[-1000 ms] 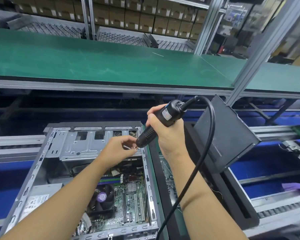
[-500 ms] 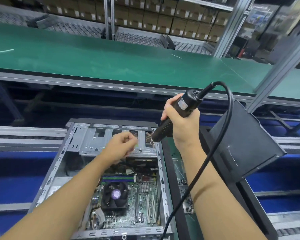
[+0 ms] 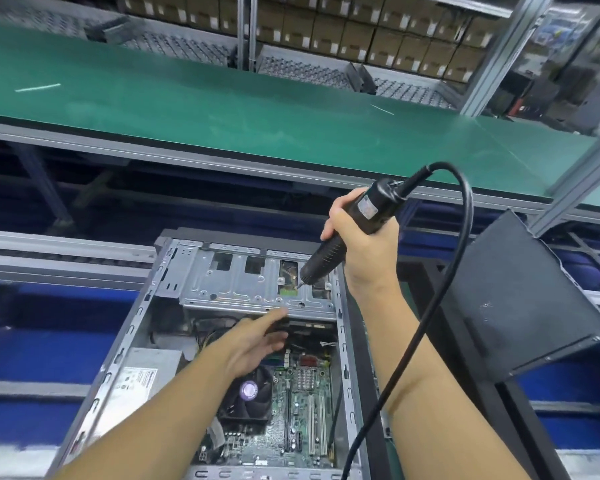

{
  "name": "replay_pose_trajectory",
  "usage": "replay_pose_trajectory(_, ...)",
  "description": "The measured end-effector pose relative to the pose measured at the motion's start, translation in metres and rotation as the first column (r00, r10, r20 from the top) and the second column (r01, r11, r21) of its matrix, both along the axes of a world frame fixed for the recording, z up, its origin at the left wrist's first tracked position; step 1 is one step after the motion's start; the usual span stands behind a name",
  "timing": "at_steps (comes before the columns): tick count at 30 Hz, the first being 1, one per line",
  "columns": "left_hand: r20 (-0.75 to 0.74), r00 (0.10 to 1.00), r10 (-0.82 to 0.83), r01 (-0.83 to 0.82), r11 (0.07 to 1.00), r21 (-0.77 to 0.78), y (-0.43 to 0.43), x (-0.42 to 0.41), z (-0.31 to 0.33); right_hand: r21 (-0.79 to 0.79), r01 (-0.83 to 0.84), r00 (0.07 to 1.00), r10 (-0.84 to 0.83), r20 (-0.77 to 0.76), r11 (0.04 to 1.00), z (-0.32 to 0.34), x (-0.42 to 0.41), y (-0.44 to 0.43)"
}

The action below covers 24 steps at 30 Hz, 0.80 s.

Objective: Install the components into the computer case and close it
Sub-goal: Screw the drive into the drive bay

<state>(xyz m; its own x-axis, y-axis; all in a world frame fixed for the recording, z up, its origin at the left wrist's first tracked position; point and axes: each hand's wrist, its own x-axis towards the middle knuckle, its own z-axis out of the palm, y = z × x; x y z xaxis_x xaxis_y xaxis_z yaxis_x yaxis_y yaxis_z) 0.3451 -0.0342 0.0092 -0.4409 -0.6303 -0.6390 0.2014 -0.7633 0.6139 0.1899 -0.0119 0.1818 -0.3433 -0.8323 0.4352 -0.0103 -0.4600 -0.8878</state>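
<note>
An open grey computer case (image 3: pixel 142 306) lies flat below me, its motherboard (image 3: pixel 302 410), black CPU fan (image 3: pixel 248 393) and power supply (image 3: pixel 142 372) exposed. A metal drive cage (image 3: pixel 236 289) spans the case's far end. My right hand (image 3: pixel 361 251) grips a black electric screwdriver (image 3: pixel 347 233), its tip down on the cage's right part. My left hand (image 3: pixel 253 341) hovers over the case just below the cage, fingers stretched out and holding nothing. A black side panel (image 3: pixel 520 299) leans tilted at the right.
The screwdriver's black cable (image 3: pixel 440 306) loops from its top down past my right forearm. A green-topped bench (image 3: pixel 257 109) runs across behind the case, with shelves of cardboard boxes (image 3: pixel 361 32) beyond. Blue conveyor surfaces (image 3: pixel 49 341) flank the case. A grey post (image 3: pixel 492 53) stands at right.
My left hand has let go its pinch near the screwdriver tip, drawn back below the cage and spread open. The screwdriver tip has settled onto the cage. The view shifted left.
</note>
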Motion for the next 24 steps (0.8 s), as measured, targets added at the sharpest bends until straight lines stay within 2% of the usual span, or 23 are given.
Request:
replay_pose_trajectory(5,-0.098,0.971,0.220,-0.210,0.972,0.105,0.001,-0.022,-0.006,0.032,0.001,1.000,-0.001,-0.005,0.999,-0.008,0.000,-0.003)
replay_pose_trajectory(7,-0.064,0.961,0.269,-0.262,0.960,0.096,0.004,-0.029,-0.006,0.039,-0.004,1.000,0.005,-0.008,0.999,-0.010,0.001,-0.004)
replay_pose_trajectory(12,0.001,0.969,0.246,-0.246,0.969,0.032,0.008,-0.034,-0.011,0.056,-0.014,1.000,0.014,0.001,0.998,-0.014,0.004,-0.005)
replay_pose_trajectory(24,-0.016,0.965,0.261,-0.261,0.965,-0.014,0.006,-0.031,-0.013,0.076,-0.015,0.999,0.017,-0.028,0.997,-0.016,0.014,-0.009)
